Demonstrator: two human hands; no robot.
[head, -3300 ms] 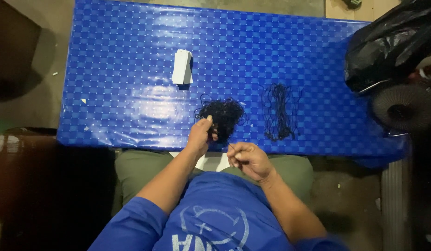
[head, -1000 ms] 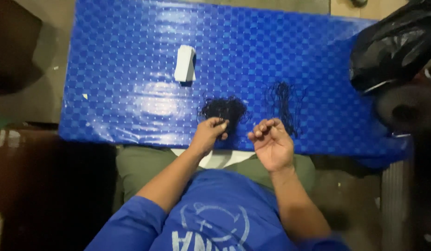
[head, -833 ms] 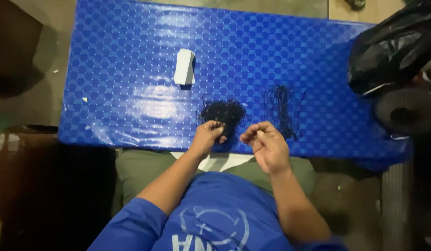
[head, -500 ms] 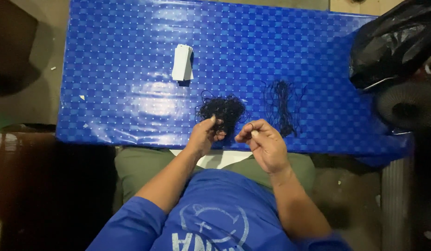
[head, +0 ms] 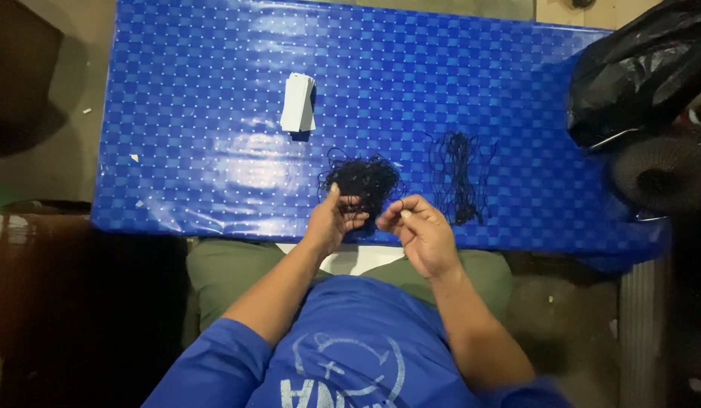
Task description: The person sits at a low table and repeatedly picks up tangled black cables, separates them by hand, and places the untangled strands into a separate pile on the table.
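A tangled clump of thin black string (head: 362, 181) lies near the front edge of the blue checkered table (head: 214, 113). My left hand (head: 331, 221) touches its near side, fingers pinched into the strands. Just right of the clump, my right hand (head: 418, 230) has thumb and forefinger pinched together, seemingly on a fine strand that is too thin to make out. A second bundle of straightened black strings (head: 460, 177) lies to the right of my right hand.
A small stack of white cards (head: 298, 112) stands at the table's middle. A black plastic bag (head: 641, 68) and a dark round fan (head: 660, 181) sit at the right end. A white sheet (head: 358, 259) rests on my lap.
My right hand has come in from near the straightened bundle towards the tangled clump, its fingers closing into a pinch. My left hand has stayed at the clump.
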